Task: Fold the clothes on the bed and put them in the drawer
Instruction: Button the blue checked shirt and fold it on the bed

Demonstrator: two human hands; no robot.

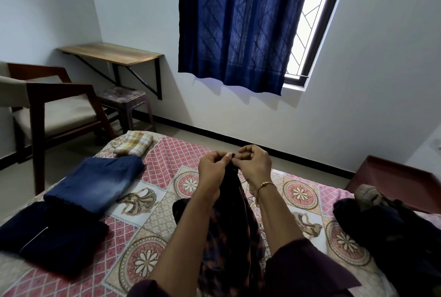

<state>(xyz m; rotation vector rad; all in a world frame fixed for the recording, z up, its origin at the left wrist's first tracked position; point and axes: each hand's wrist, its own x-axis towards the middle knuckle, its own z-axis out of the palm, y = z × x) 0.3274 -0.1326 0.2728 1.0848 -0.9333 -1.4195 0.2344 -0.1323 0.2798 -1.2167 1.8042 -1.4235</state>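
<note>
A dark patterned garment [232,232] hangs between my forearms over the bed [152,230]. My left hand [213,170] and my right hand [256,165] are raised close together and both pinch its top edge. On the bed's left side lie three folded items: a dark navy garment [51,241], blue jeans [97,182] and a checked cloth [133,142]. An unfolded dark heap of clothes [393,232] lies at the bed's right side. No drawer is clearly in view.
A wooden armchair [45,108] stands left of the bed, with a plastic stool [124,98] and a wall-mounted shelf [112,54] behind it. A maroon furniture piece [391,177] sits at the right. A blue curtain [241,24] covers the window.
</note>
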